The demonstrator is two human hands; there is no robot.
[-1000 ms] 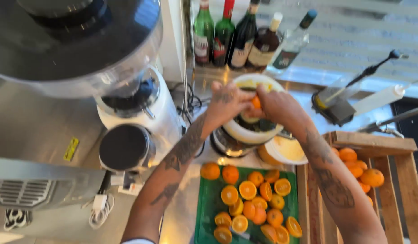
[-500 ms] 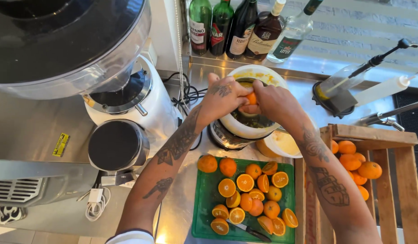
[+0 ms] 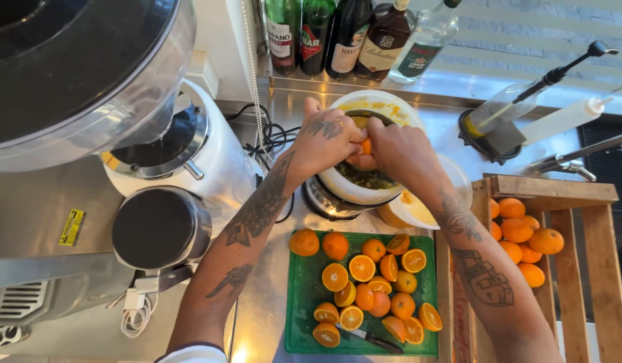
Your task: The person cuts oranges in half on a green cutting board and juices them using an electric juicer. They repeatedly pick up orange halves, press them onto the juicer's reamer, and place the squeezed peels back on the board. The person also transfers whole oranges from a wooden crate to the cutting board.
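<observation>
Now both hands meet over the juicer in the upper middle of the frame, pressing one orange half down onto it. The left hand curls over the fruit from the left, fingers closed on it; the right hand closes on it from the right, so only a sliver of orange shows between them. Compared with a second ago, the hands have sunk lower into the white bowl and drawn tighter together, which suggests the half is being pressed and turned rather than merely set in place. The view has also shifted a little, so the bottles at the top edge are now cut off higher. Below, the green board holds many cut halves and a few whole oranges, with a knife at its lower edge. At right, the crate holds whole oranges, unchanged.
</observation>
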